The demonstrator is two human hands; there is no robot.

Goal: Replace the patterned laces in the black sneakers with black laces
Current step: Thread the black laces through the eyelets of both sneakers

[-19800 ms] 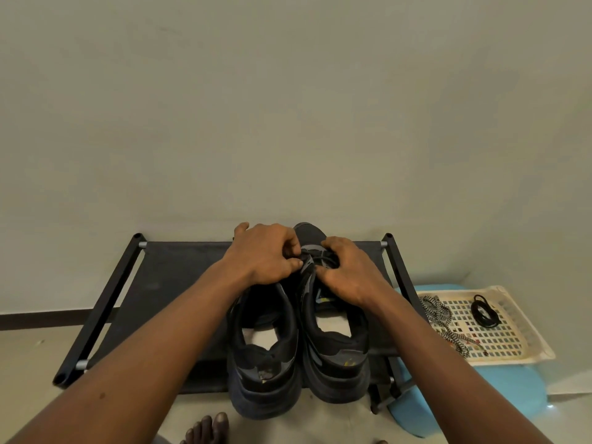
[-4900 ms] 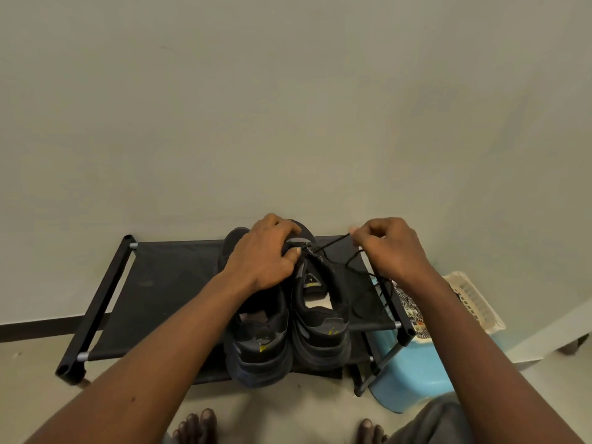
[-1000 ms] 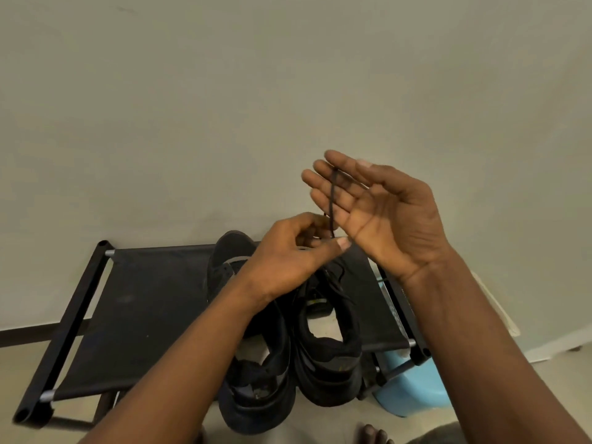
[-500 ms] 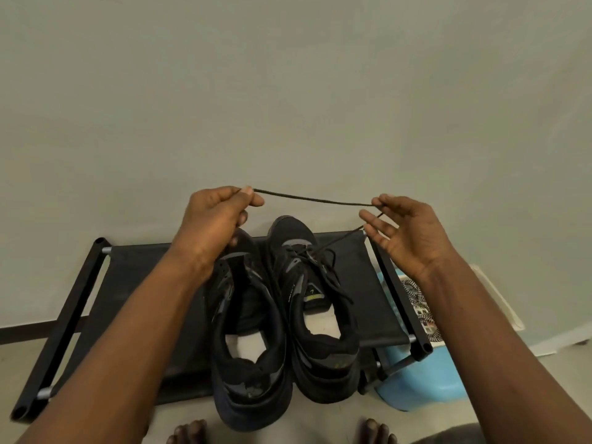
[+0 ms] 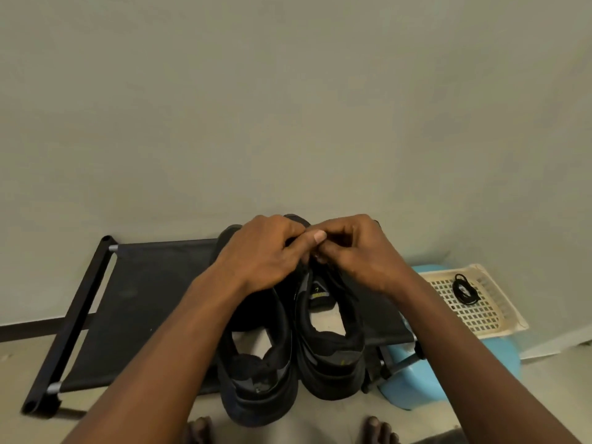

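Pinching at the front lacing of the right-side sneaker (image 5: 330, 354), the left hand (image 5: 262, 254) and right hand (image 5: 358, 251) meet knuckle to knuckle over the toe end. Both grips are narrow, with fingers curled in and tips pressed together on the threaded black lace (image 5: 347, 286). Most of that lace is hidden under the fingers; only a dark strand shows trailing down the shoe's right side. The left thumbnail faces up between the two hands.

The left-side sneaker (image 5: 256, 379) stands touching the right-side one, both with heels toward the camera and toes toward the wall (image 5: 288, 107). Whether it has any lace cannot be told, since the left forearm covers its front. Both shoes sit on the black fabric shoe rack (image 5: 144, 299), heels hanging over its near edge.

To the right of the rack, a cream perforated tray (image 5: 480, 318) rests on a light blue stool (image 5: 416, 389). A coiled black lace (image 5: 463, 289) lies in the tray, well apart from the hands. Bare toes (image 5: 378, 427) show on the floor at the bottom edge.
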